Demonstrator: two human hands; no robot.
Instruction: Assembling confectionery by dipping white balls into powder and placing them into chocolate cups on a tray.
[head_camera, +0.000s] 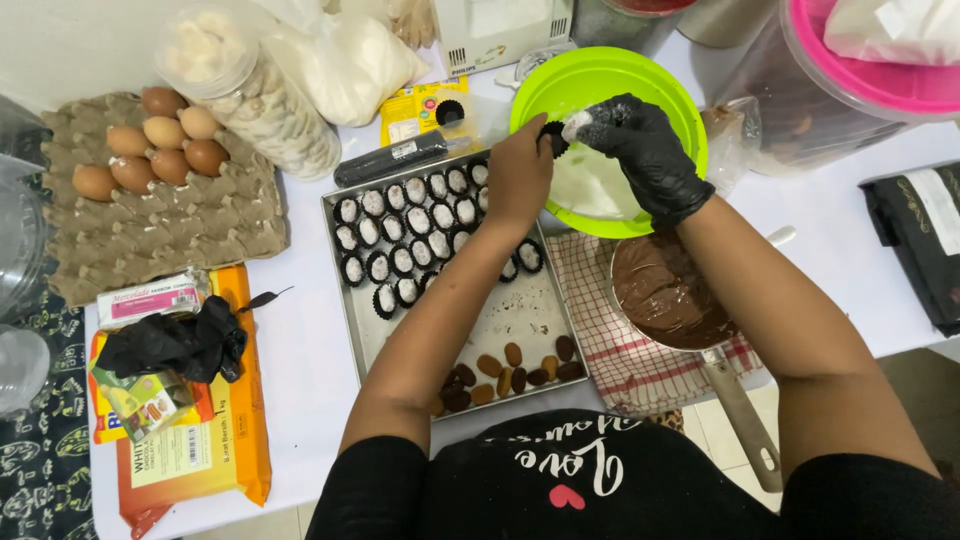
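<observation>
My left hand (520, 172) is bare and holds a small black paper cup (553, 136) at the rim of a lime green bowl (672, 96). My right hand (645, 150), in a black glove, pinches a white-coated ball (577, 124) just above that cup. White coating powder (592, 185) lies in the bowl. Below my left arm a metal baking tray (520, 318) carries rows of white-coated balls in black cups (405, 232) and several brown dates (512, 372) at its near edge.
A saucepan of melted chocolate (665, 290) stands on a red checked cloth (600, 345). An egg carton (150, 215) with several brown eggs sits at the left, beside a spare black glove (180, 345), orange packets (210, 455), a clear jar (265, 95) and a pink-lidded tub (850, 70).
</observation>
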